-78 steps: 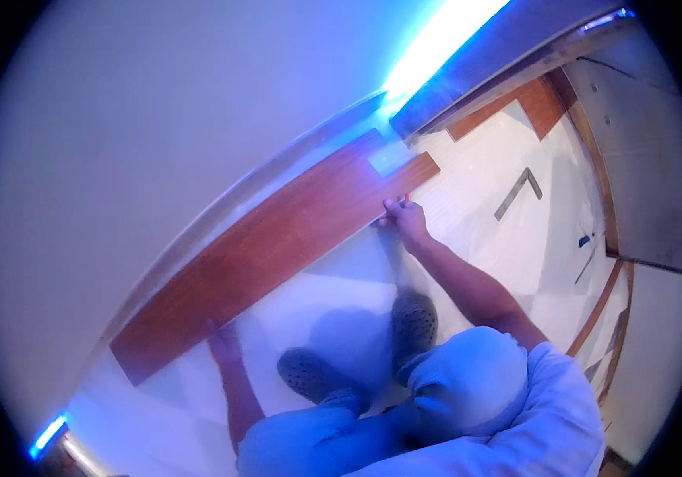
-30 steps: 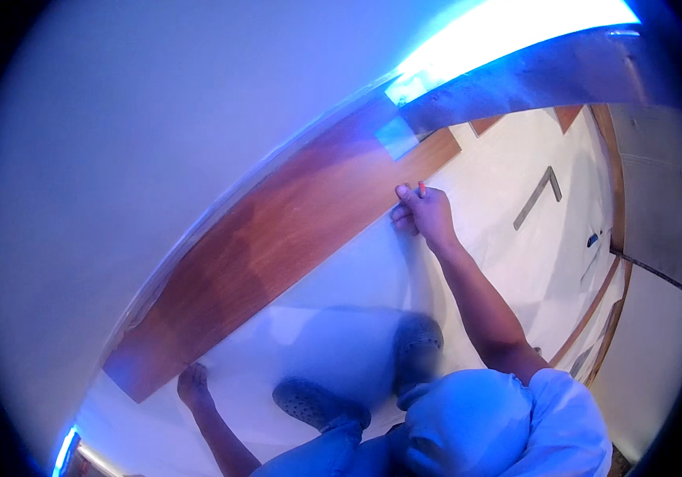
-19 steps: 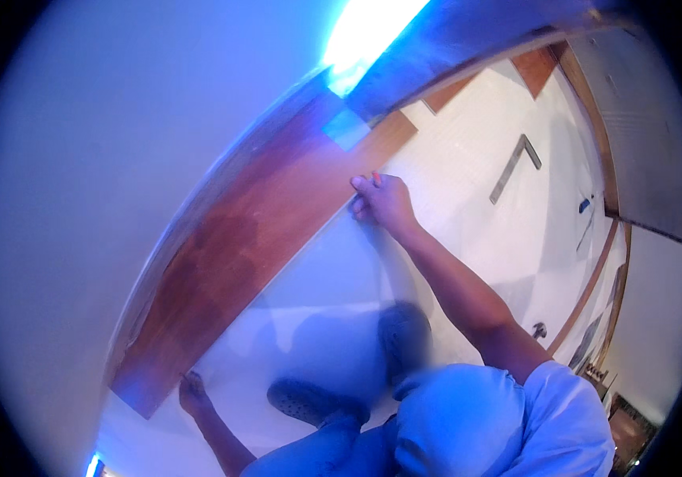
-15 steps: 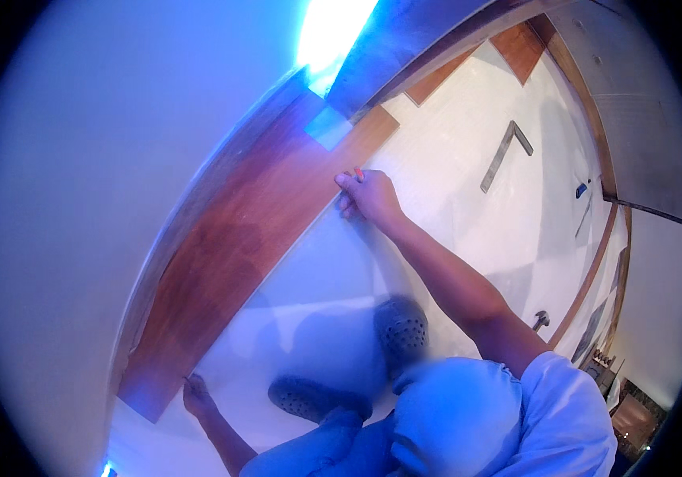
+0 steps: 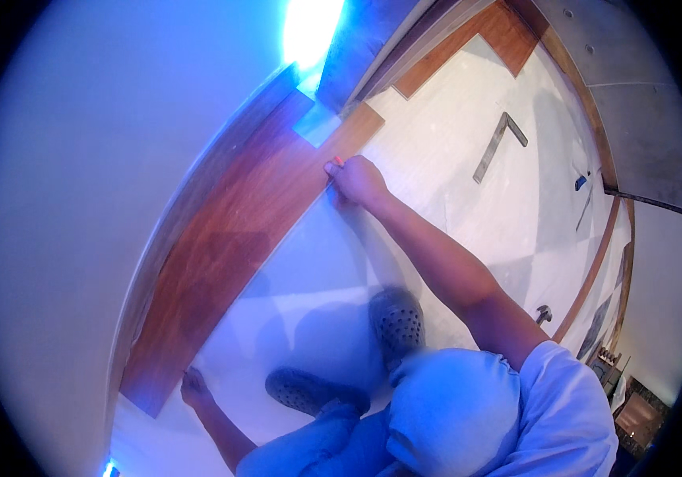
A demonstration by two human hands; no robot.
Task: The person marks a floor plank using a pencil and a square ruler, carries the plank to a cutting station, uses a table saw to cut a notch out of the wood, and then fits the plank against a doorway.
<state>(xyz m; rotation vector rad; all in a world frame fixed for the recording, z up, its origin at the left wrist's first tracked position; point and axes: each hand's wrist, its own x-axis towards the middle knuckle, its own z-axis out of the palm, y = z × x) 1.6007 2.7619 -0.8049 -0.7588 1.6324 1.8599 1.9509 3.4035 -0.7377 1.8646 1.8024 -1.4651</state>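
A long brown plank (image 5: 230, 246) lies on a pale floor (image 5: 436, 167), running slantwise along the foot of a plain wall (image 5: 94, 159), from the lower left to the upper middle; its far end has a corner cut out, leaving a narrower tongue beside a pale square gap near a bright blue-white light (image 5: 309, 32).

The person's right hand (image 5: 357, 181) is at the plank's long edge, near the tongue; its grip is together on a small red-tipped stick (image 5: 338, 160), mostly hidden by the hand, while the thumb meets the plank's edge; the left hand (image 5: 195, 387) reaches the same edge near the plank's lower end, its fingertips at the edge; I cannot tell whether that grip is closed on the wood.

The person is low over the floor, knees bent; dark clogs with holes (image 5: 398, 322) show below the plank, and a pale sleeve (image 5: 563, 397) covers the right upper arm.

To the right, well apart from the plank, an L-shaped metal square (image 5: 491, 149) lies flat; farther right is a small blue tool (image 5: 581, 183); a dark hook-shaped tool (image 5: 544, 313) sits beyond the right forearm; brown boards (image 5: 520, 44) edge the floor at the upper right.
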